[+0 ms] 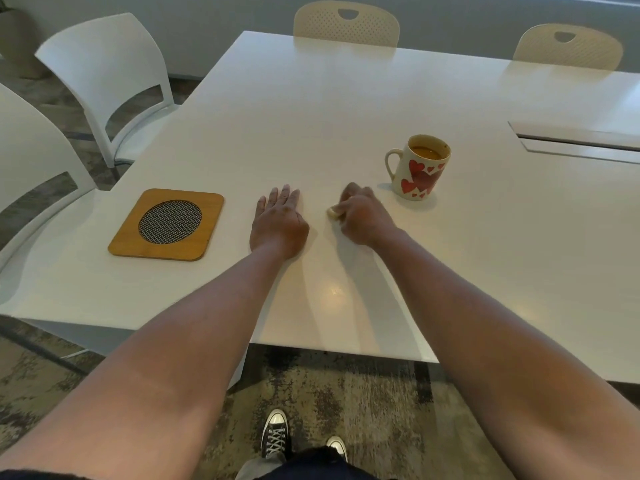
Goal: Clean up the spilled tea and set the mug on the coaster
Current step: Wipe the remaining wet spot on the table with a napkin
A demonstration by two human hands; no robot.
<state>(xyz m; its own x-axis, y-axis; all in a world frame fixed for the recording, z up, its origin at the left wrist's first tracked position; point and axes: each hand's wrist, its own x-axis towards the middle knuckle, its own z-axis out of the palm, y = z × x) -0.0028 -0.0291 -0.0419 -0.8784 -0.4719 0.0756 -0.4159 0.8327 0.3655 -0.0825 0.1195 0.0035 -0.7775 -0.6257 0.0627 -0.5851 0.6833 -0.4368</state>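
Observation:
A cream mug (pixel 417 168) with red hearts stands upright on the white table (pixel 311 109), with brown tea inside and its handle pointing left. My right hand (pixel 363 216) is closed around a small pale wad (pixel 332 213), pressed on the table just left of and below the mug. Only a bit of the wad shows past my fingers. My left hand (pixel 278 220) lies flat, palm down, fingers apart, beside the right one. A wooden coaster (pixel 166 225) with a round metal mesh centre lies at the left. No spilled tea is clearly visible.
White chairs (pixel 104 74) stand at the table's left side and two beige chairs (pixel 346 24) at the far edge. A cable hatch (pixel 575 140) is set into the table at the right. The near table edge runs just above my shoes.

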